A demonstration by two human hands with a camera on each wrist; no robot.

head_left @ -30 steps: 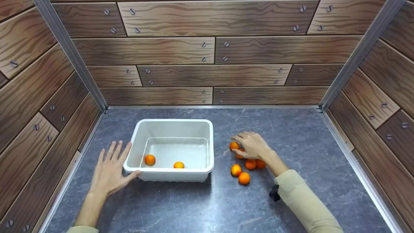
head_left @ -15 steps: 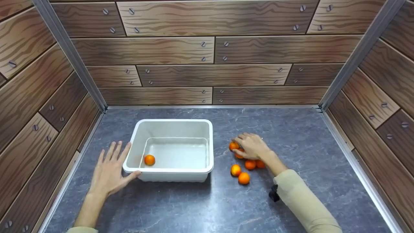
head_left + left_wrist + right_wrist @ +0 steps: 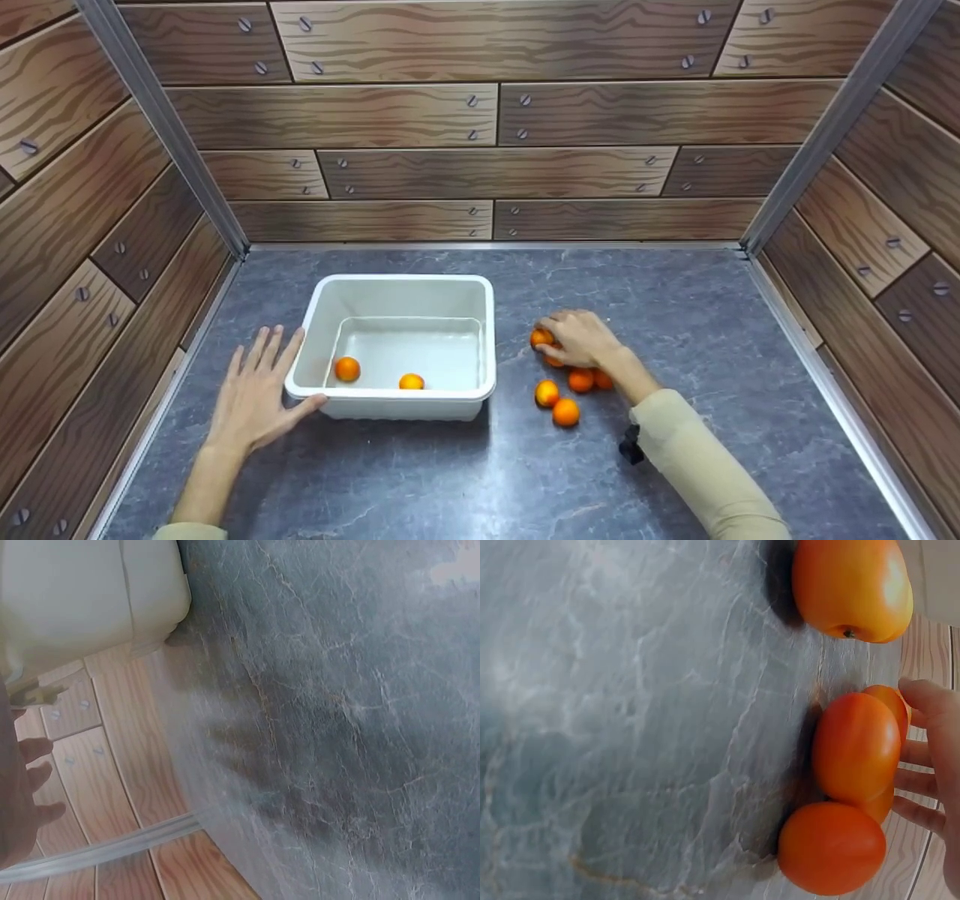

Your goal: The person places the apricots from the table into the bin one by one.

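Observation:
My left hand lies beside the white plastic tub, fingers spread, thumb on its near left rim. Inside the tub, one orange tomato sits near the left wall, and another tomato partly shows above the front rim. To the right, my right hand curls its fingers and thumb round a tomato at the far end of a group. Against that hand lies a second tomato, partly covered. Closer to me are a yellow-orange tomato and several redder tomatoes.
A grey marbled tabletop lies under everything. Wood-patterned panels with metal edge strips enclose it at the back and both sides. A small black device is strapped at the right wrist.
My right fingers have drawn in slightly on the far tomato. One tomato in the tub dropped out of sight half a second ago and shows again above the front rim. The left hand stays put.

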